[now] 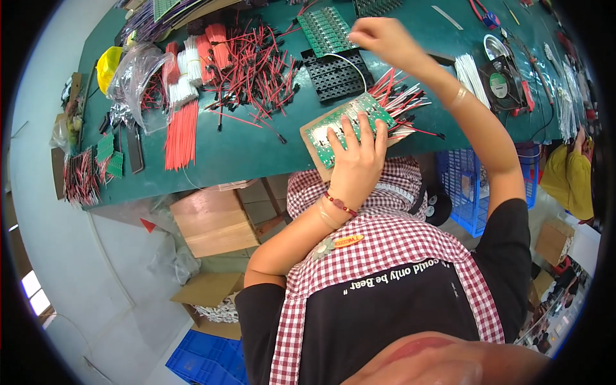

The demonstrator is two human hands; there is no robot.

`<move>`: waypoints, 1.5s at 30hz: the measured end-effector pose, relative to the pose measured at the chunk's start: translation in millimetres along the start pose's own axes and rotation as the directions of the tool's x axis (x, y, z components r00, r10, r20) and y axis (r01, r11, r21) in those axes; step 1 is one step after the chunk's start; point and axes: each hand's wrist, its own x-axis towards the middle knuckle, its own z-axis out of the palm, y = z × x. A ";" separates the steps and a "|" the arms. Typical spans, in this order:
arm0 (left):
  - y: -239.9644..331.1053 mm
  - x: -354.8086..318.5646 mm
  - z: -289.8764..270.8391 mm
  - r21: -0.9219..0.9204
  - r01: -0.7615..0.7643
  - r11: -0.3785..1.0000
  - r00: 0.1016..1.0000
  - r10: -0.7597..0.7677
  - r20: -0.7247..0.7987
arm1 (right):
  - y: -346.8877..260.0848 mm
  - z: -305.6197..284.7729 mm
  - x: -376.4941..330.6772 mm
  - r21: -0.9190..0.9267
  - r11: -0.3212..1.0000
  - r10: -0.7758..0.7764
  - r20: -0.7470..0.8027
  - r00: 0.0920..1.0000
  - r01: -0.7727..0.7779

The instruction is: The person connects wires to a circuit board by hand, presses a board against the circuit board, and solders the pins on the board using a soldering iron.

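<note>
Black shirt (pixel 366 311), left hand (pixel 355 160) splayed, touching circuit board (pixel 319 136)

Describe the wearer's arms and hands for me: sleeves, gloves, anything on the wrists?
Short black sleeves. The left hand and right hand are ungloved. Left wrist: a dark red beaded bracelet and a thin pale band. Right wrist: another thin pale band.
</note>
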 end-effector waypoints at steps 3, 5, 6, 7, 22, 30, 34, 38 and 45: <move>-0.6 2.3 1.9 -0.026 0.010 1.000 1.000 -0.010 0.010 | -15.1 44.2 13.1 -0.228 0.970 -0.074 0.049 0.996 0.083; 2.4 -0.8 0.4 -0.025 0.023 0.999 1.000 -0.023 -0.003 | -17.8 58.0 15.5 -0.408 0.884 -0.219 0.071 0.973 0.228; 4.1 -2.1 0.1 -0.032 0.019 0.999 1.000 -0.020 -0.015 | -16.1 61.9 15.8 -0.405 0.883 -0.224 0.079 0.971 0.236; 4.8 -2.3 0.0 -0.037 0.024 0.999 0.999 -0.024 -0.023 | -13.1 64.3 17.8 -0.394 0.879 -0.261 0.073 0.963 0.268; 1.8 -0.6 1.5 -0.062 0.034 0.998 0.999 -0.035 -0.016 | -5.6 0.4 69.9 -0.151 0.989 0.083 0.544 0.835 0.000; 10.2 -5.7 4.3 -0.023 0.035 0.999 0.999 -0.035 -0.014 | -14.1 57.7 54.8 -0.654 0.625 -0.184 0.407 0.894 0.427; 11.8 -7.3 8.9 -0.055 0.033 0.998 0.999 -0.035 -0.027 | -9.9 48.9 52.2 -0.729 0.563 -0.274 0.278 0.921 0.388; 11.5 -8.4 11.3 -0.054 0.028 0.998 0.999 -0.029 -0.020 | -39.5 -3.0 42.6 -0.736 0.501 -0.479 0.202 0.855 0.455; 14.0 -15.0 22.6 -0.040 0.052 0.998 0.998 -0.053 -0.043 | -93.2 -91.1 -7.5 -0.450 0.877 -0.003 -0.356 0.934 -0.169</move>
